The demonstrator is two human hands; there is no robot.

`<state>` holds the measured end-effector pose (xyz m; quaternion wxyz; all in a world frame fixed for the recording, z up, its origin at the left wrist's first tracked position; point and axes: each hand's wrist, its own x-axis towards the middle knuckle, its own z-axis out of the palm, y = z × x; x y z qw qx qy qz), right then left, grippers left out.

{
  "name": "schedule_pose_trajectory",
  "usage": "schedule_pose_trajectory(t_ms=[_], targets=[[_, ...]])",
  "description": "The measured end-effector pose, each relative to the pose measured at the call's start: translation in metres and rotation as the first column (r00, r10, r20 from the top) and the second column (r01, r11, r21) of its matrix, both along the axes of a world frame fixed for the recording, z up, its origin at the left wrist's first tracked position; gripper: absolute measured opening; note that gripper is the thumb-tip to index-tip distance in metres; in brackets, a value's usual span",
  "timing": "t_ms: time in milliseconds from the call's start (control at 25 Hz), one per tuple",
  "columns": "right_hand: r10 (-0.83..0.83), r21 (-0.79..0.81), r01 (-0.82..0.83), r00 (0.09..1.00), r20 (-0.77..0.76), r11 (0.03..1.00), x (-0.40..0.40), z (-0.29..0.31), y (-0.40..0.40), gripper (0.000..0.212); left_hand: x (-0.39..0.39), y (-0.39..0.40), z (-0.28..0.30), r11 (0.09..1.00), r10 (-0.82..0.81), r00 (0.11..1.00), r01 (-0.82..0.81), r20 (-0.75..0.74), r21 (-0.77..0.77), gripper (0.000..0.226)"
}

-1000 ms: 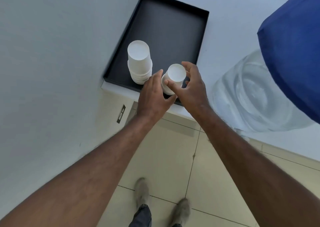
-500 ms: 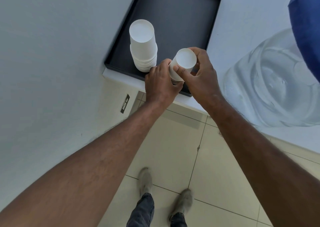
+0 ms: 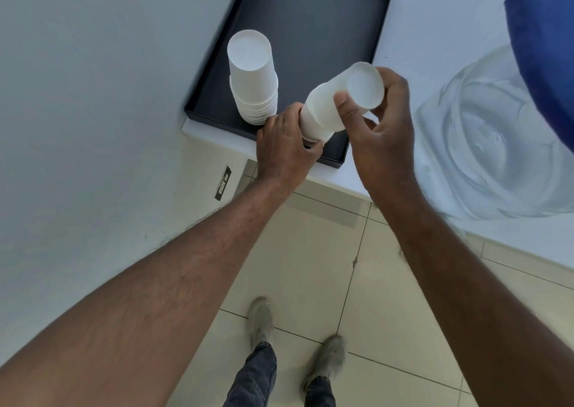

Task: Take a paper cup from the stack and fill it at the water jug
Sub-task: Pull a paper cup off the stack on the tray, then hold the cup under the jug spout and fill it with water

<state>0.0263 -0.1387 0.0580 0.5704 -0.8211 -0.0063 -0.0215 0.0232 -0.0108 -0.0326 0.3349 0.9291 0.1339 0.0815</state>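
Two stacks of upside-down white paper cups stand in a black tray (image 3: 313,18). The left cup stack (image 3: 253,80) stands untouched. My left hand (image 3: 284,148) grips the base of the right cup stack (image 3: 310,125), which tilts toward the right. My right hand (image 3: 380,133) holds the top paper cup (image 3: 351,92) by its closed end, partly slid off that stack. The clear water jug (image 3: 484,139) with a blue cap (image 3: 546,49) stands to the right on the white counter (image 3: 435,18).
A white wall (image 3: 93,96) runs along the left, right beside the tray. The counter edge lies just under my hands. Below it are pale floor tiles (image 3: 310,251) and my two shoes (image 3: 295,341).
My right hand has drawn the top cup up and to the right, part way off the right stack. My left hand has stayed clamped low on that stack, which now leans.
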Motion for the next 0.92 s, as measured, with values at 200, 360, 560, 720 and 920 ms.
schedule_pose_trajectory(t_ms=[200,360,560,720,920], targets=[[-0.261,0.352,0.271,0.962,-0.076,0.896,-0.07,0.014,-0.014,0.041,-0.012,0.006,0.008,0.996,-0.08,0.997,0.081,0.014,-0.042,0.07],[-0.339,0.515,0.479,0.875,-0.347,0.711,-0.137,0.008,-0.036,0.028,-0.056,-0.012,0.015,0.999,-0.039,0.986,0.035,0.162,0.026,0.067],[-0.291,0.477,0.704,0.676,-0.677,0.526,-0.206,-0.004,-0.081,0.036,-0.138,-0.067,0.009,0.989,-0.123,0.992,0.124,0.015,-0.086,0.06],[-0.286,0.537,0.719,0.68,-0.675,0.442,-0.246,-0.017,-0.127,0.046,-0.185,-0.109,0.007,0.928,-0.365,0.929,0.358,-0.059,-0.101,0.057],[-0.25,0.515,0.637,0.735,-0.63,0.573,-0.26,-0.05,-0.177,0.063,-0.171,-0.145,0.023,0.875,-0.476,0.878,0.467,-0.053,-0.126,0.05]])
